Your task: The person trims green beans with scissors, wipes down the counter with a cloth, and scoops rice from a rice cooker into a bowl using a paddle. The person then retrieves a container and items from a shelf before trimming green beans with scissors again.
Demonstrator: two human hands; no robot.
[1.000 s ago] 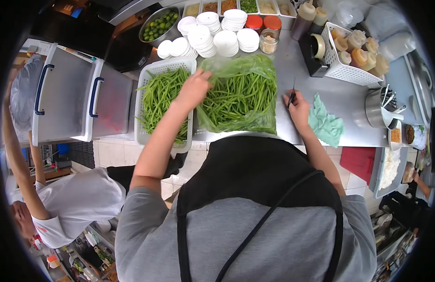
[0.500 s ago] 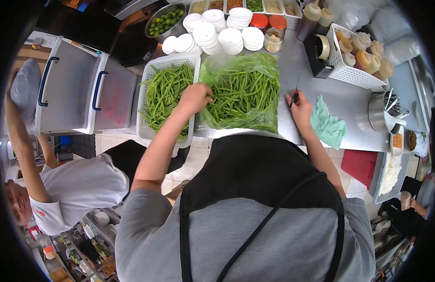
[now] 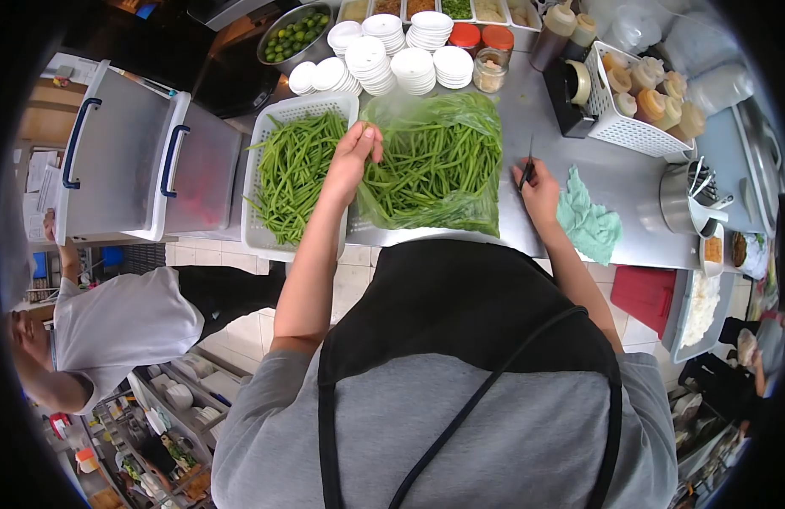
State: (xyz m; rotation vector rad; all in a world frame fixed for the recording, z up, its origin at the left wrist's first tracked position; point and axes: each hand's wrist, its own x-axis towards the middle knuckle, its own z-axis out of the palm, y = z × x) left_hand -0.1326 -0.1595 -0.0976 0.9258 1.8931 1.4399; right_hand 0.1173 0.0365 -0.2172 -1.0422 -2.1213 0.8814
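Note:
My left hand [image 3: 354, 157] is raised in a pinch over the border between the white basket and the plastic bag; what its fingertips hold, if anything, is too small to make out. Green beans [image 3: 299, 182] fill the white basket [image 3: 250, 204] on the left. To the right, more green beans [image 3: 431, 170] lie in an opened clear plastic bag [image 3: 473, 110]. My right hand [image 3: 540, 192] rests at the counter, right of the bag, closed around a slim black-handled blade [image 3: 528, 165] that points away from me. Whether it is a knife or scissors is unclear.
A green cloth [image 3: 588, 222] lies right of my right hand. Stacked white dishes [image 3: 370, 64], red-lidded jars [image 3: 498, 42] and a bowl of limes [image 3: 296, 42] stand behind. A bottle basket [image 3: 639, 127] is at right, plastic bins [image 3: 121, 153] at left. A co-worker [image 3: 125, 327] stands at left.
My left hand has lifted away from the bag's left edge, its fingers now pointing up. My right hand has barely moved. The co-worker at left has shifted further left and lowered an arm.

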